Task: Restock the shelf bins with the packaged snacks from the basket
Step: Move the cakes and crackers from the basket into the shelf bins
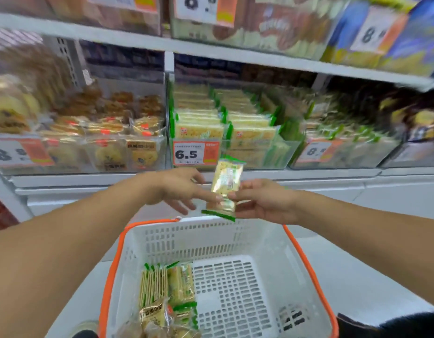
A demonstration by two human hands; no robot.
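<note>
A yellow snack packet with green ends (225, 189) is held upright above the far rim of the white basket (269, 242). My right hand (264, 201) pinches its lower part from the right. My left hand (182, 189) reaches in from the left, fingers straight, a fingertip touching the packet. Directly behind stands the clear shelf bin (267, 152) with the 6.5 price tag, stacked with the same green-edged packets. Several more packets (167, 289) lie in the basket's near left corner.
The basket has orange handles (306, 262). A bin of round pastries (101, 142) sits left of the 6.5 bin, and another bin of green-edged packets (345, 145) to its right. A higher shelf (235, 54) overhangs the bins. White shelf ledge (308, 176) runs below them.
</note>
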